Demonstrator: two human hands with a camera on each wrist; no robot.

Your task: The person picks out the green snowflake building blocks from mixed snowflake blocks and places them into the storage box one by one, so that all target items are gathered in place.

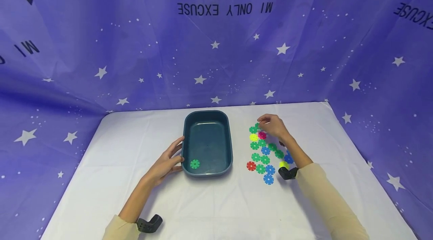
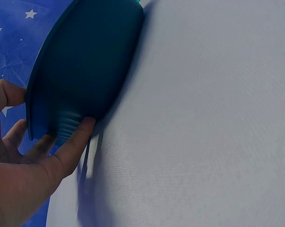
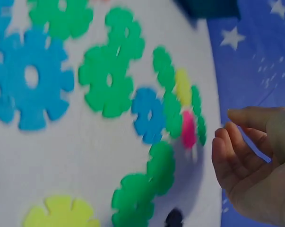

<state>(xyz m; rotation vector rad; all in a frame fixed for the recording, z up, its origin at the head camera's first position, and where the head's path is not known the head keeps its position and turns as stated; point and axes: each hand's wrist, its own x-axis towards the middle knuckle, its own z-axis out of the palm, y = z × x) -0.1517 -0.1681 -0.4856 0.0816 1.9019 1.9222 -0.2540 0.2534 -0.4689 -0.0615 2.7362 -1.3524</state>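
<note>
Your left hand (image 1: 167,163) rests spread-fingered against the tray's (image 1: 207,117) left wall, mid-table. Your right hand (image 1: 274,126), fingers loosely curled and holding nothing, hovers over the far end of the snowflake discs (image 1: 263,153), right of the tray.

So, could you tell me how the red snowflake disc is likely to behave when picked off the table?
The red disc lies flat and thin on the cloth-covered table, so it probably won't roll. It looks like light, stiff plastic. Its notched edge should give fingers purchase, though lifting one edge first may help.
</note>
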